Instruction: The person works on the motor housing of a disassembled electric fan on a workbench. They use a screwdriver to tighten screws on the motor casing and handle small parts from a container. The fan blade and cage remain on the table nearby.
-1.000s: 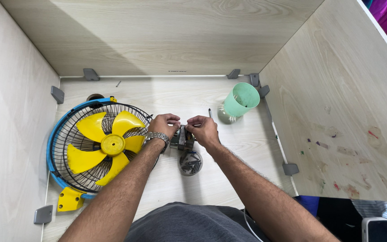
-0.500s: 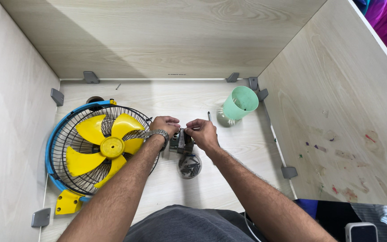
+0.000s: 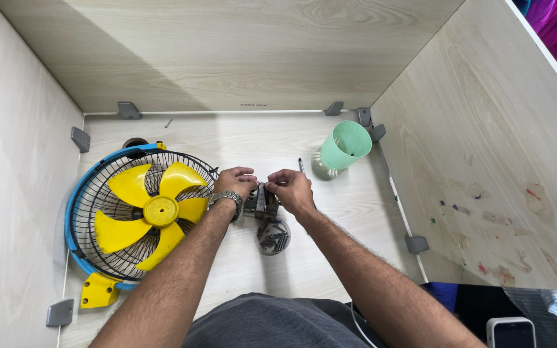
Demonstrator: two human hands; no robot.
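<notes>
Here both hands (image 3: 265,187) largely hide a small motor (image 3: 261,201).

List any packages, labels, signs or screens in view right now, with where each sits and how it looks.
Phone-like device: bottom right corner, outside the wooden enclosure; white rounded body with a dark, unlit screen.
Small dark printed strip: low on the back wall, near its lower edge; thin and too small to make out.
No packages or signs show. The left hand and right hand hold a small dark motor part, which shows no label.

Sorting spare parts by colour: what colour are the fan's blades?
Yellow; the fan blades show plainly in the head view.
</notes>
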